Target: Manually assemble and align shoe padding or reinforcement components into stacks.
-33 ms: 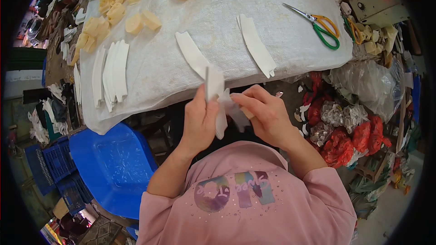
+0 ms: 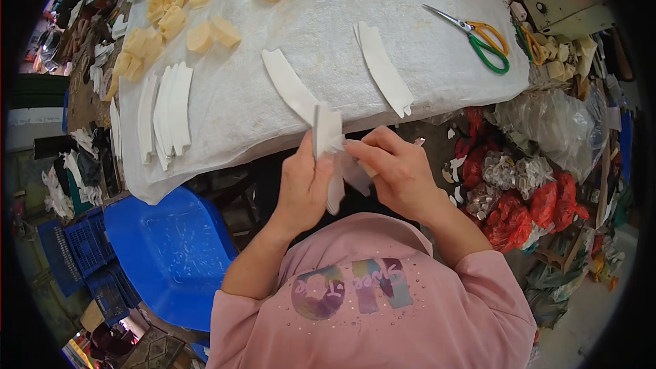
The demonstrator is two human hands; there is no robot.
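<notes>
My left hand (image 2: 303, 179) is closed around a small bundle of white strips (image 2: 328, 130), held upright just off the table's near edge. Beside it, my right hand (image 2: 396, 164) pinches a thin translucent piece (image 2: 357, 176) against the strips; whether it is film or backing is hard to make out. Something small and cream-coloured shows under the right fingers, mostly hidden. On the white-covered table (image 2: 328, 34), one curved white strip (image 2: 287, 84) lies just beyond the bundle, and another white strip stack (image 2: 384, 68) lies farther right.
More white strips (image 2: 173, 109) lie at the table's left, below several cream-coloured rolled pieces (image 2: 174, 20). Scissors (image 2: 482, 37) with green and yellow handles rest at the right. A blue chair (image 2: 171, 253) stands at my left; red plastic bags (image 2: 509, 222) fill the floor at my right.
The bundle and my left hand have shifted slightly right and down. My right fingers have drawn a little closer to the strips. Both grips stay the same.
</notes>
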